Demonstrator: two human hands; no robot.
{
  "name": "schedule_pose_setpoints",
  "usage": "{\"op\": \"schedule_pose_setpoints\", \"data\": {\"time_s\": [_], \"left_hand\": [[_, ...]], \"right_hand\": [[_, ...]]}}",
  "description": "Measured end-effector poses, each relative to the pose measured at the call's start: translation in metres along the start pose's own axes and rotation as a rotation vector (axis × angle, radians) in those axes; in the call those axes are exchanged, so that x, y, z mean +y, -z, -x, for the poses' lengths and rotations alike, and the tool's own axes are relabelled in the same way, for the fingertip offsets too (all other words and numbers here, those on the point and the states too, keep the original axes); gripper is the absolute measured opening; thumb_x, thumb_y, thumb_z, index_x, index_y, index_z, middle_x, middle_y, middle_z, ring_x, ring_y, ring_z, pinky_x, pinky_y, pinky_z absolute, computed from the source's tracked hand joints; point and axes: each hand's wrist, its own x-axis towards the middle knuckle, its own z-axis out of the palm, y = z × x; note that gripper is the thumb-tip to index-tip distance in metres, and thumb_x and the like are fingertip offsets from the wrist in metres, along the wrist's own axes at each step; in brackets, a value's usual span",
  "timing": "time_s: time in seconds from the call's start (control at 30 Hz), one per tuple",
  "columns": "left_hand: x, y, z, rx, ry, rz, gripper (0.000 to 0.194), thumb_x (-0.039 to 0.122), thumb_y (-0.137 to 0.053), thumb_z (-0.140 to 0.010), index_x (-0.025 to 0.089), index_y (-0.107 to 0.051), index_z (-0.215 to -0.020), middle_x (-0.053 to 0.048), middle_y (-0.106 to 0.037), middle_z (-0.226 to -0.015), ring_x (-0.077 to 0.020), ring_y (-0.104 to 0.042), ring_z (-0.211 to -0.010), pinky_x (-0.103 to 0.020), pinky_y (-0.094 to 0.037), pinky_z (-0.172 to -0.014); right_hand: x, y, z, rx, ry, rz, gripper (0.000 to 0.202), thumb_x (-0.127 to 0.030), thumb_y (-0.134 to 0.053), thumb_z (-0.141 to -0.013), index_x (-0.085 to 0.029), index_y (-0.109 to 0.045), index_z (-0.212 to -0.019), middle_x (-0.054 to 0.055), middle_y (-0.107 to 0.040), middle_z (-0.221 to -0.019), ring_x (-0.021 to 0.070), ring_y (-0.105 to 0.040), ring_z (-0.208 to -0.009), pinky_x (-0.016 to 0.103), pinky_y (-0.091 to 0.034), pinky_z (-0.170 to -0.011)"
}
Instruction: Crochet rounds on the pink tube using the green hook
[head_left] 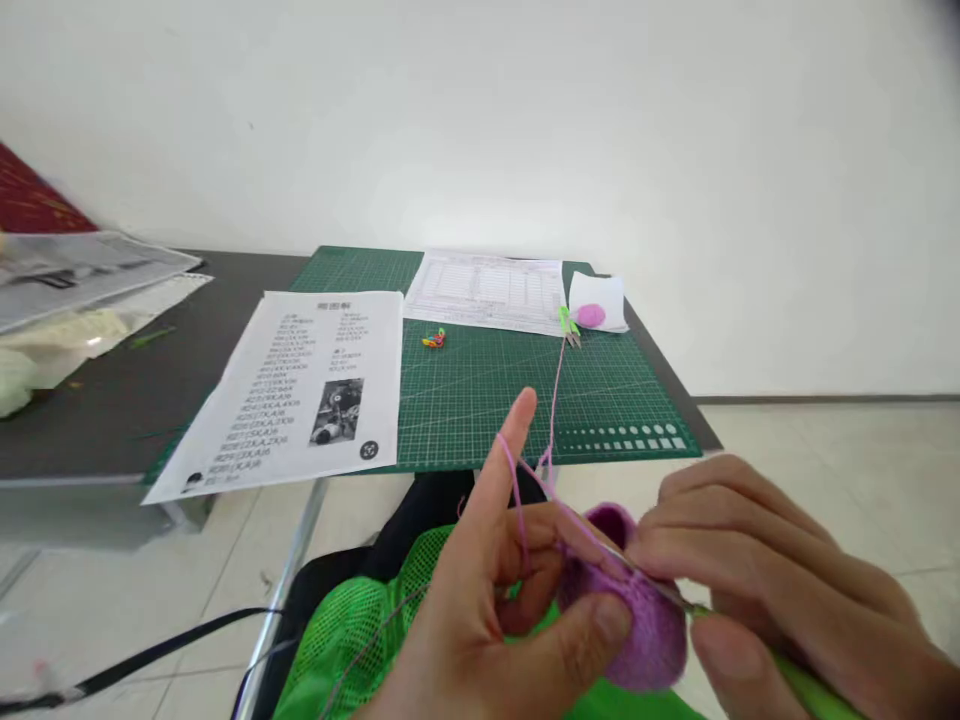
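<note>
A rounded purple crochet piece [651, 640] with a hollow opening is pinched between the thumb and fingers of my left hand [517, 610]. Purple yarn [556, 395] loops round my raised left index finger and trails back over the table. My right hand [780, 570] grips a crochet hook [810, 685] by its green handle. The hook's metal shaft reaches into the upper edge of the crochet piece, close to my left fingers. Its tip is hard to make out among the stitches.
On the green cutting mat [480, 400] lie a printed pattern sheet [300, 390], a form [487, 290], colourful stitch markers [434, 340] and green-handled snips [570, 328]. A ball of pink yarn [591, 316] rests on white paper. More papers [90, 280] are at the left.
</note>
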Motion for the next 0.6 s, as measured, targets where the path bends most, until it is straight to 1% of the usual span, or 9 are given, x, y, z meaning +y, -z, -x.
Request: {"op": "schedule_pose_setpoints", "data": {"time_s": [0.07,0.13,0.27,0.3,0.37,0.43,0.47,0.53,0.6], "left_hand": [[0.0,0.0,0.0,-0.005,-0.006,0.029,0.093,0.02,-0.082,-0.085,0.051,-0.031,-0.156,0.003,-0.075,-0.088,-0.0122,-0.063,-0.077,-0.024,-0.043,-0.072],[0.001,-0.001,-0.001,0.006,0.005,0.03,0.089,0.02,-0.084,-0.084,0.051,-0.038,-0.153,0.004,-0.074,-0.085,-0.0104,-0.061,-0.078,-0.022,-0.042,-0.073],[0.003,-0.002,-0.003,0.044,0.052,-0.052,0.084,0.025,-0.089,-0.079,0.048,-0.048,-0.149,0.004,-0.072,-0.083,-0.0092,-0.057,-0.072,-0.021,-0.038,-0.067],[0.004,-0.002,-0.004,0.046,0.054,-0.053,0.081,0.026,-0.089,-0.078,0.048,-0.051,-0.147,0.004,-0.072,-0.083,-0.0088,-0.056,-0.071,-0.022,-0.038,-0.069],[0.007,-0.002,-0.006,0.037,0.055,-0.034,0.076,0.026,-0.089,-0.078,0.047,-0.056,-0.143,0.005,-0.071,-0.08,-0.0075,-0.054,-0.068,-0.023,-0.039,-0.071],[0.009,-0.002,-0.007,0.019,0.053,-0.014,0.073,0.025,-0.09,-0.077,0.045,-0.06,-0.141,0.005,-0.07,-0.077,-0.0062,-0.051,-0.064,-0.023,-0.037,-0.07],[0.009,-0.002,-0.007,0.004,0.053,-0.016,0.072,0.025,-0.09,-0.077,0.043,-0.061,-0.14,0.005,-0.07,-0.076,-0.0047,-0.046,-0.06,-0.022,-0.035,-0.066],[0.01,0.0,-0.008,-0.034,0.062,-0.036,0.072,0.025,-0.089,-0.077,0.042,-0.06,-0.14,0.004,-0.071,-0.076,-0.0038,-0.032,-0.053,-0.021,-0.024,-0.055],[0.01,0.001,-0.007,-0.057,0.088,-0.061,0.071,0.025,-0.088,-0.078,0.041,-0.059,-0.141,0.004,-0.07,-0.077,-0.0052,-0.024,-0.053,-0.025,-0.015,-0.051]], "right_hand": [[-0.001,0.002,-0.002,0.002,0.028,0.008,0.017,-0.001,-0.055,-0.082,-0.01,-0.069,-0.081,0.003,-0.07,-0.074,0.0116,-0.064,-0.071,0.023,-0.058,-0.067],[-0.002,0.001,-0.003,0.045,0.028,0.009,0.024,0.004,-0.049,-0.073,-0.01,-0.069,-0.074,0.002,-0.069,-0.069,0.011,-0.063,-0.068,0.021,-0.058,-0.064],[-0.007,-0.004,-0.004,0.107,0.004,-0.015,0.026,0.005,-0.046,-0.068,-0.01,-0.066,-0.066,0.001,-0.067,-0.065,0.01,-0.06,-0.064,0.021,-0.057,-0.061],[-0.008,-0.006,-0.005,0.12,-0.014,-0.029,0.026,0.005,-0.045,-0.071,-0.01,-0.066,-0.066,0.001,-0.066,-0.065,0.0101,-0.06,-0.064,0.021,-0.056,-0.061],[-0.009,-0.007,-0.008,0.136,-0.041,-0.06,0.028,0.0,-0.045,-0.084,-0.011,-0.066,-0.067,0.002,-0.065,-0.064,0.0105,-0.059,-0.064,0.022,-0.056,-0.059],[-0.009,-0.005,-0.012,0.126,-0.033,-0.076,0.041,-0.015,-0.041,-0.1,-0.011,-0.065,-0.067,0.002,-0.062,-0.06,0.0101,-0.058,-0.061,0.022,-0.055,-0.056],[-0.009,-0.003,-0.013,0.084,-0.019,-0.086,0.047,-0.022,-0.04,-0.105,-0.012,-0.065,-0.067,0.001,-0.062,-0.059,0.0095,-0.058,-0.06,0.021,-0.054,-0.055],[-0.007,0.001,-0.013,0.011,0.01,-0.114,0.051,-0.03,-0.04,-0.107,-0.012,-0.064,-0.066,0.001,-0.063,-0.059,0.0079,-0.057,-0.058,0.02,-0.053,-0.055],[-0.006,0.005,-0.009,-0.037,0.021,-0.138,0.05,-0.032,-0.04,-0.108,-0.013,-0.064,-0.069,0.0,-0.065,-0.062,0.0071,-0.058,-0.06,0.021,-0.053,-0.059]]}}
